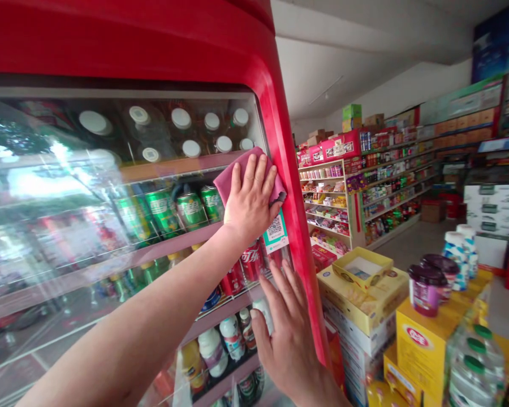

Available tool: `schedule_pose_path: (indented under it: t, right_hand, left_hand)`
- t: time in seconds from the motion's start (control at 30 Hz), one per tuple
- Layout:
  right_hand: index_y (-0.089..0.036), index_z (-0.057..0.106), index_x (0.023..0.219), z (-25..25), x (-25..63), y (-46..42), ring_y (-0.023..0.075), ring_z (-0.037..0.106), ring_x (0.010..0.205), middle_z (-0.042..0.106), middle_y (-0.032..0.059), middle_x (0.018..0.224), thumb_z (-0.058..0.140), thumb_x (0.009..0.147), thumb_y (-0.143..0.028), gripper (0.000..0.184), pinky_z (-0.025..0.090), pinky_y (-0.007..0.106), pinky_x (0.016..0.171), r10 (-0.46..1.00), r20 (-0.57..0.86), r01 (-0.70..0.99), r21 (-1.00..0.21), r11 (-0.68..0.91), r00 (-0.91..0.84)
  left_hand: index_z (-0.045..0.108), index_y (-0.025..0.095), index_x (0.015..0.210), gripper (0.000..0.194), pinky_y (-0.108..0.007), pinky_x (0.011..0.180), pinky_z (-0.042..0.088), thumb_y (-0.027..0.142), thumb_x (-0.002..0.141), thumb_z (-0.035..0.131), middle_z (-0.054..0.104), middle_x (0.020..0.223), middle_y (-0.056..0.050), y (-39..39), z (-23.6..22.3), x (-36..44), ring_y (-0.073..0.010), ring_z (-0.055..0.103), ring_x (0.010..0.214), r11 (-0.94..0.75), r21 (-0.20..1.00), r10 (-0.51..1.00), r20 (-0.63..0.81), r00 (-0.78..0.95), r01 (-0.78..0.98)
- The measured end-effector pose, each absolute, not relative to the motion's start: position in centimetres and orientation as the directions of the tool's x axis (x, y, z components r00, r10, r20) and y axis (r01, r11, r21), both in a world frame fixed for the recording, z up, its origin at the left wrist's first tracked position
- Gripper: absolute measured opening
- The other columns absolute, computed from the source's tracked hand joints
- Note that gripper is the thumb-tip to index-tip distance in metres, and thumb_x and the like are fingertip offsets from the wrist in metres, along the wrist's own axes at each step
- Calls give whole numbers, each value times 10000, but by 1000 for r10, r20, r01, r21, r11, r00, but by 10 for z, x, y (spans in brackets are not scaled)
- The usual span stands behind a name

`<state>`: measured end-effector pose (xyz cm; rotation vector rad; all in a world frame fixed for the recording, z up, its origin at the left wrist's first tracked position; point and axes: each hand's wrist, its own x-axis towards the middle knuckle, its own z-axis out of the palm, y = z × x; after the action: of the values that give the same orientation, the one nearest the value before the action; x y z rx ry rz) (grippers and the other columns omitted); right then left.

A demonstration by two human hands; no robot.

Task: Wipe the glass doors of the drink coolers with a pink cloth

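Note:
My left hand (pixel 250 195) presses a pink cloth (pixel 226 180) against the glass door (pixel 195 178) of a red drinks fridge, near the upper right of the pane. Its fingers lie along the cloth, holding it to the glass. Lower down, my right hand (pixel 286 328) is open with fingers apart and nothing in it, close to the door's right edge. Whether it touches the glass I cannot tell. A QR code sticker (pixel 275 230) shows on the pane just below the cloth. Behind the glass are green cans (pixel 190 210), red cans (pixel 251 261) and white-capped bottles (pixel 181 118).
The red fridge frame (pixel 286 169) borders the glass. To the right stand stacked cartons (pixel 365 297), a yellow box (pixel 422 339), purple-lidded cups (pixel 426 288) and green-capped water bottles (pixel 473 376). Stocked shop shelves (pixel 348 198) line the back. Reflections cover the left of the door.

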<state>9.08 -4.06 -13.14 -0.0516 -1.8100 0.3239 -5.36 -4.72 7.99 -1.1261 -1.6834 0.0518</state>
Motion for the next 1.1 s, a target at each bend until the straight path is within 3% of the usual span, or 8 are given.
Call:
schedule_pose_path:
  t: [0.17,0.6,0.73,0.83,0.97,1.1]
  right_hand:
    - [-174,601,1556,-129,93,-40,356,457,1674,598,153,1707,586,1073,-253,490,503,654,1292,213,951,-157,-251,955,-225]
    - [-166,584,1557,-139,102,-47,399,460,1659,561,183,1726,571,1088,-242,475,521,709,1258,242,939,-151,-284,947,-246]
    - [-153,571,1582,-141,105,-50,401,468,1652,575,187,1712,570,1101,-268,494,534,716,1242,224,942,-146,-265,953,-251]
    - [-156,562,1597,-141,107,-51,400,469,1651,588,185,1701,569,1099,-263,509,546,715,1227,221,942,-147,-263,953,-251]
    - [-171,583,1568,-140,106,-52,393,460,1658,570,180,1718,566,1105,-274,475,540,715,1235,227,940,-153,-271,950,-256]
    - [-176,591,1544,-138,104,-56,375,444,1672,570,165,1723,569,1091,-245,459,530,703,1253,232,943,-169,-276,946,-240]
  left_hand:
    - [251,118,1793,861,-670,1460,40,559,1090,480,124,1905,-171,-54,59,-51,-405,89,1791,546,-550,725,688,-27,632]
    - [272,184,1796,830,-619,1440,250,534,1086,522,224,1896,-126,-74,-33,-58,-360,233,1774,468,-680,825,565,-4,565]
    - [331,229,1782,776,-558,1450,229,462,1070,530,267,1890,-70,-91,-65,-63,-317,297,1757,402,-736,862,505,47,545]
    - [383,238,1764,760,-511,1460,186,499,1064,522,293,1884,-41,-111,-79,-62,-284,269,1767,364,-761,871,482,92,537]
    - [320,238,1785,858,-499,1456,190,619,1050,547,315,1876,-51,-133,-60,-60,-284,229,1778,411,-730,834,543,99,545]
    - [244,236,1806,911,-597,1455,134,678,1062,529,266,1888,-104,-152,3,-58,-353,237,1773,588,-593,691,722,40,550]
